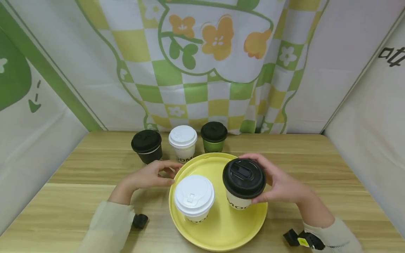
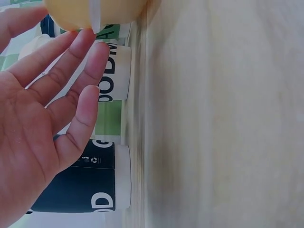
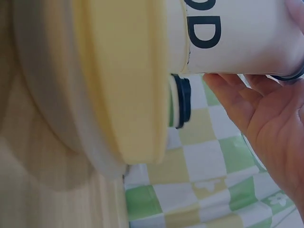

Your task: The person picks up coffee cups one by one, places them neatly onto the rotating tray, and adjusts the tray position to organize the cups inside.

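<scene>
A round yellow tray (image 1: 221, 230) with a raised rim lies on the wooden table. In the head view, my right hand (image 1: 278, 182) grips a white paper cup with a black lid (image 1: 244, 178) over the tray's right side. The tray's rim hides part of the cup's base in the right wrist view, so I cannot tell whether it touches the tray. A white-lidded paper cup (image 1: 194, 195) stands on the left part of the tray. My left hand (image 2: 52, 104) touches the tray's left edge with its fingertips, fingers extended and palm showing in the left wrist view.
Behind the tray stand a black cup (image 1: 147, 146), a white cup (image 1: 183, 140) and a green cup with a black lid (image 1: 214, 137). A checkered cloth (image 1: 196, 95) hangs at the table's back edge (image 1: 284, 135), with pale fabric walls either side.
</scene>
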`<state>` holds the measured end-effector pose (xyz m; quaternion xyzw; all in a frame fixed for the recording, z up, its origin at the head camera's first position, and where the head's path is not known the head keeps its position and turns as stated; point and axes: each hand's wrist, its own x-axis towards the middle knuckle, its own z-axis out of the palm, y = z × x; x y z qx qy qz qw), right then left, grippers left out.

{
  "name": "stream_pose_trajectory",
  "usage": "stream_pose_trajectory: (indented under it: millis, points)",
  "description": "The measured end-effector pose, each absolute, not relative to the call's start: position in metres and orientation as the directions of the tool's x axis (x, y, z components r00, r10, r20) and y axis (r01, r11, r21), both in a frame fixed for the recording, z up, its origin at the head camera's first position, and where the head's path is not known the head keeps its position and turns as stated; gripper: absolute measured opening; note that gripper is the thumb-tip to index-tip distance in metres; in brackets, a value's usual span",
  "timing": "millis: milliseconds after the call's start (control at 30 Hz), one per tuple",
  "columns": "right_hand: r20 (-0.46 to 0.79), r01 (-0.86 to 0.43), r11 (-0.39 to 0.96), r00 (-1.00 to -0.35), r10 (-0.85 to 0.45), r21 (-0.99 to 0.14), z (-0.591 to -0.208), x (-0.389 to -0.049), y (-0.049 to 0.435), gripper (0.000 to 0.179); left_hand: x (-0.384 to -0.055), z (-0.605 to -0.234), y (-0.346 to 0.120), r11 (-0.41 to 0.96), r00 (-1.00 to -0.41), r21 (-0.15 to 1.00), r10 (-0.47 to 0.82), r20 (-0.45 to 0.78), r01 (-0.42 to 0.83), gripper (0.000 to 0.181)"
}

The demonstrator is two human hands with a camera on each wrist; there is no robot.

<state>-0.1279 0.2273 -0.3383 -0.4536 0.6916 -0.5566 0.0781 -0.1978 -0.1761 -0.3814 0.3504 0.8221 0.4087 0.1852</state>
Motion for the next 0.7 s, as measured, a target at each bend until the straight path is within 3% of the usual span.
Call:
stream_pose_trajectory:
  millis: [700]
  points:
    - [0.259,-0.398,-0.048,-0.496,-0.829,-0.916,-0.359,-0.106,0.207,0.093,-0.200,-0.380,-0.173,0.413,-0.682,0.806,0.731,-0.015,0.425,0.050]
